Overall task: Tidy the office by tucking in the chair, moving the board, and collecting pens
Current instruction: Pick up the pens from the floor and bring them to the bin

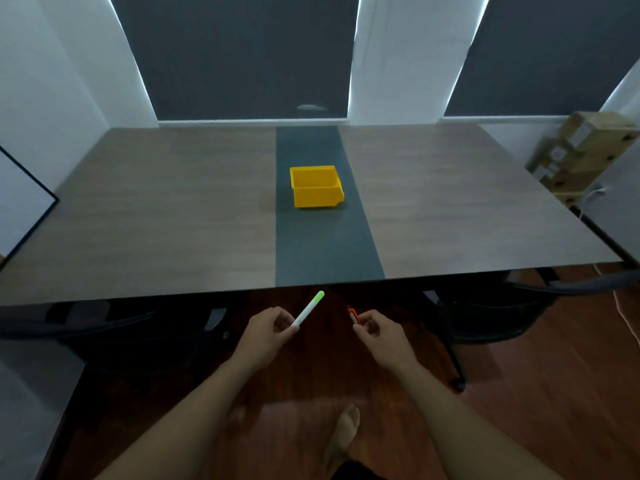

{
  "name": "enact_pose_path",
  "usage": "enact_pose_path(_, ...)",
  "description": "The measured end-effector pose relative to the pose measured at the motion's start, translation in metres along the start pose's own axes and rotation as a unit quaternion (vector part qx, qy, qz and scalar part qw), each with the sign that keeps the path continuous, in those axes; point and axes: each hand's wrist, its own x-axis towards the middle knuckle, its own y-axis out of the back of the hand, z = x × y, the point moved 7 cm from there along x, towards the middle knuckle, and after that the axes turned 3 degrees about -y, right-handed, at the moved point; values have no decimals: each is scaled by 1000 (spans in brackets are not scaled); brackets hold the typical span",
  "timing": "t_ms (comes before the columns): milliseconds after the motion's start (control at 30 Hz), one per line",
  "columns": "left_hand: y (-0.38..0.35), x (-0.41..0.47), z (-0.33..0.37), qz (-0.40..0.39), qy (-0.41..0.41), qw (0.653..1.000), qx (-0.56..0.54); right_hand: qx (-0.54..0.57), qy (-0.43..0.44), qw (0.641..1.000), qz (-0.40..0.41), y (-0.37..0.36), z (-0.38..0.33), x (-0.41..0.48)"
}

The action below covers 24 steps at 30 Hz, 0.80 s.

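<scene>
My left hand (272, 329) grips a white pen with a green cap (309, 308), which points up and right toward the table's near edge. My right hand (375, 332) pinches a pen with a red end (353, 315); only its tip shows past the fingers. Both hands hover over the floor just short of the wooden table (156, 209). A yellow open bin (316, 186) stands on the table's dark centre strip, with nothing visible inside. A white board with a dark frame (24, 202) leans at the far left. Black chairs (491, 306) sit tucked under the table.
Cardboard boxes (581, 154) are stacked at the right by the wall, with a white cable trailing down to the floor. Dark window blinds run along the far wall. My bare foot (343, 434) rests on the wooden floor below my arms.
</scene>
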Motion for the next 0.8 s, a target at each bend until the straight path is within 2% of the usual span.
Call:
enact_pose_path(433, 53, 216, 24, 82, 57, 994, -53, 32, 48, 998, -5, 82, -74, 246)
enact_pose_path(800, 66, 357, 22, 76, 60, 994, -57, 22, 45, 998, -34, 91, -92, 385)
